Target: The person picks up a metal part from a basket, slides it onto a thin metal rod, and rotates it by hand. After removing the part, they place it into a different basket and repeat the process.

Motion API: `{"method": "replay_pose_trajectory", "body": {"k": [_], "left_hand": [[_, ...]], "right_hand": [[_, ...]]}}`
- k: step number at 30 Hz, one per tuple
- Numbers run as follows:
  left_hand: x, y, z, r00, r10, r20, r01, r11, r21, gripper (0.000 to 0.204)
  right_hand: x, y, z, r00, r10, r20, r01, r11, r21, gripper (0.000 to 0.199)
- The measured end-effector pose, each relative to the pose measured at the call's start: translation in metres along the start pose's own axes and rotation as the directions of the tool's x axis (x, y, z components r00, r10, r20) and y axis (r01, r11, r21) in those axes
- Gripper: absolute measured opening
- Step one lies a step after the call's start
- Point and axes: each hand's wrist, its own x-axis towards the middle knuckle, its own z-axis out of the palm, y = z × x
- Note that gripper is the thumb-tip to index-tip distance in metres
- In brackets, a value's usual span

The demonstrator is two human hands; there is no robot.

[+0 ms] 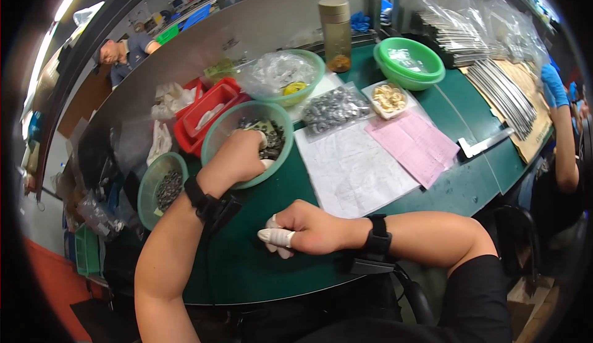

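Note:
My left hand reaches into a pale green bowl of small dark metal parts. Its fingers are curled down among them, with white finger cots showing at the tips; whatever they grip is hidden. Over the green tabletop, nearer me, my right hand is closed, thumb against fingers. White cots cover these fingertips too, and anything between them is out of sight. A smaller green bowl of similar small grey parts stands left of my left forearm.
Red bins and a bowl of clear bags stand behind. Papers, a bag of metal parts, a dish of brass-coloured pieces, a bottle, stacked green bowls, a metal square and rods lie rightward. A co-worker's blue-gloved hand is at far right.

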Motion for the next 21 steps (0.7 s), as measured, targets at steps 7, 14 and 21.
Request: {"method": "replay_pose_trajectory", "body": {"k": [7,14,21], "left_hand": [[-0.007,-0.024,-0.01,0.985,-0.053,0.163,0.08,0.983,-0.163,0.021],[-0.027,-0.013,-0.015,0.968,-0.156,-0.197,0.051,0.891,-0.452,0.016],[-0.054,-0.035,-0.018,0.954,-0.161,-0.254,0.034,0.897,-0.441,0.022]], "right_hand": [[0.006,0.004,0.002,0.997,-0.075,0.004,0.075,0.995,0.068,0.043],[0.003,0.006,0.001,0.998,-0.055,0.038,0.051,0.994,0.098,0.043],[0.007,0.006,0.003,0.996,-0.072,0.054,0.067,0.994,0.09,0.042]]}}
